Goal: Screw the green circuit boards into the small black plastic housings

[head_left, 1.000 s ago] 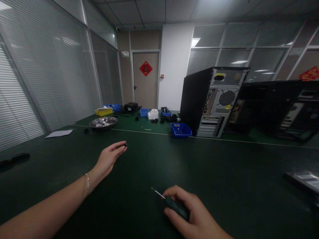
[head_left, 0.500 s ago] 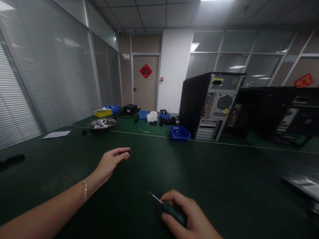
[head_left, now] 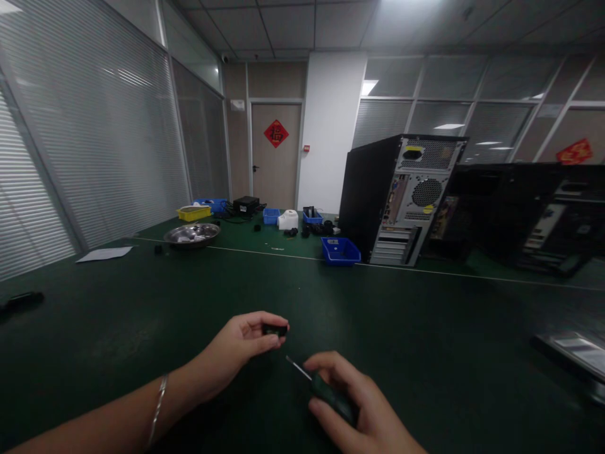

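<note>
Between the thumb and fingers of my left hand is a small black part, partly covered by the fingers; its exact kind does not show. My right hand is wrapped round the dark green handle of a screwdriver. The screwdriver's thin metal shaft points up and left, its tip just below and right of the left fingertips, apart from the black part. Both hands are above the green work surface.
A blue bin stands before a black computer tower. Further left are a metal bowl, a yellow tray and a white paper. A blurred, flat metallic device lies at right.
My left hand has come right and nearer with the black part, close to the screwdriver tip. My right hand and the screwdriver have shifted only slightly.
</note>
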`<move>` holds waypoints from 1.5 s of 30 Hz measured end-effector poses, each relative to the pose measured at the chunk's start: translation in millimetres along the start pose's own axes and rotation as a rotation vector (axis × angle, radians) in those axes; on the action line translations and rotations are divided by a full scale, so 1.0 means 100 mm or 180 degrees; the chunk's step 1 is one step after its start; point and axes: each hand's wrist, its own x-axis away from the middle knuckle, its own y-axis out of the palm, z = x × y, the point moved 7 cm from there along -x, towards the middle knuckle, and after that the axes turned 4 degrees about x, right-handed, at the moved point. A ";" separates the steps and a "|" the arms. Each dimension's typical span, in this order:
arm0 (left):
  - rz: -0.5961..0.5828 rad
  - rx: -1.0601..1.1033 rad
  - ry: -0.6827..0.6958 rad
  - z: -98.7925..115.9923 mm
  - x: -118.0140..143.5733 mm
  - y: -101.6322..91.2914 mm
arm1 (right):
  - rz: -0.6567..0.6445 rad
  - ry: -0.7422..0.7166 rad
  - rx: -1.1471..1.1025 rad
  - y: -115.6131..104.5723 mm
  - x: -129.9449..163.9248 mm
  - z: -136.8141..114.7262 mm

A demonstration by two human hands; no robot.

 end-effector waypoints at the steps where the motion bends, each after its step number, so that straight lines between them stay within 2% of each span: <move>1: -0.0060 0.0123 -0.0006 -0.01 0.00 0.01 | 0.0036 0.0003 -0.0048 -0.01 0.01 0.01; 5: -0.0193 0.0328 -0.0084 -0.03 0.01 0.07 | 0.0155 0.0009 -0.0086 -0.04 0.01 -0.01; 14: -0.0149 0.0069 -0.0122 0.01 0.04 0.06 | 0.0225 -0.0147 -0.0168 -0.09 0.01 -0.06; 23: -0.0454 0.0384 -0.0322 -0.05 0.09 0.18 | 0.0290 -0.0118 -0.0060 -0.08 0.00 -0.03; 27: -0.0614 0.0421 -0.0251 -0.05 0.09 0.22 | 0.0306 -0.0111 -0.0102 -0.09 0.00 -0.04; 32: -0.0518 0.0301 -0.0204 -0.04 0.08 0.20 | 0.0268 -0.0079 -0.0048 -0.10 -0.01 -0.08; 38: -0.0527 0.0277 -0.0228 -0.03 0.07 0.21 | 0.0333 -0.0119 -0.0030 -0.11 0.00 -0.10; 45: -0.0557 0.0243 -0.0256 -0.03 0.10 0.20 | 0.0212 -0.0169 -0.0023 -0.08 0.01 -0.06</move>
